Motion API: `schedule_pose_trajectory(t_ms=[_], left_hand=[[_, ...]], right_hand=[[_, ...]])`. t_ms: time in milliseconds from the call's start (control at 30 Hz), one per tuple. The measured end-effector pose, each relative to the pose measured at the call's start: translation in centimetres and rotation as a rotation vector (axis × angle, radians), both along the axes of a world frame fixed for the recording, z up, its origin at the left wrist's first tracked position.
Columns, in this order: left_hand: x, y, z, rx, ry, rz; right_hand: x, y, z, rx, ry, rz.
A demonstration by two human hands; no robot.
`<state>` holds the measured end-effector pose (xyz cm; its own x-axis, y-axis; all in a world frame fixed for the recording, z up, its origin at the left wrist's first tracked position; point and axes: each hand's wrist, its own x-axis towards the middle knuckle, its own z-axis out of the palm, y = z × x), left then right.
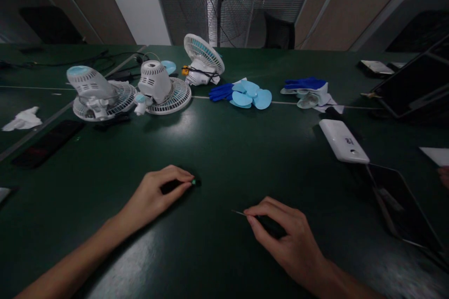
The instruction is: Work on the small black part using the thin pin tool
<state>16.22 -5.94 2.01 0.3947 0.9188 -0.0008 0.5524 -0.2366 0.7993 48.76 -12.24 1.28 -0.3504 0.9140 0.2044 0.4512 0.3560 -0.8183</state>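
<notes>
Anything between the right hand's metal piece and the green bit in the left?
No separate obstacle shows. Table lies between the thin metal piece in the right hand and the small green piece in the left hand. I cannot tell whether the dark spot beside the green piece is shadow.

Bright green piece (194, 181), dark green table (224, 145)

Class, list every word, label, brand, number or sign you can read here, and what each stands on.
No text can be read with certainty.
White case: a small dark marking, too blurred to read.
Green piece in the left hand: too small to show any lettering.
Thin metal piece in the right hand: likewise.
</notes>
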Motion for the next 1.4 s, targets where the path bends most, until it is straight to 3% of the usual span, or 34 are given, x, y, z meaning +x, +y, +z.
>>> schedule_pose_trajectory(t_ms=[133, 233, 900, 1167, 1400], left_hand=[[5.8, -1.8, -1.0, 0.035, -0.126, -0.256], [7.4, -2.3, -1.3, 0.048, -0.166, -0.315], [7.2, -2.2, -1.2, 0.006, -0.149, -0.334], [7.3, -2.0, -0.9, 0.015, -0.135, -0.346], [7.3, -2.1, -0.9, 0.035, -0.134, -0.345]], right_hand=[[0.1, -0.1, -0.1, 0.035, -0.005, -0.030], [0.2, -0.2, -0.3, 0.058, -0.014, -0.044], [-0.1, -0.2, -0.5, 0.117, -0.077, -0.031], [-0.2, 0.1, -0.2, 0.047, 0.009, 0.057], [-0.1, -0.1, -0.2, 0.036, -0.005, 0.019]])
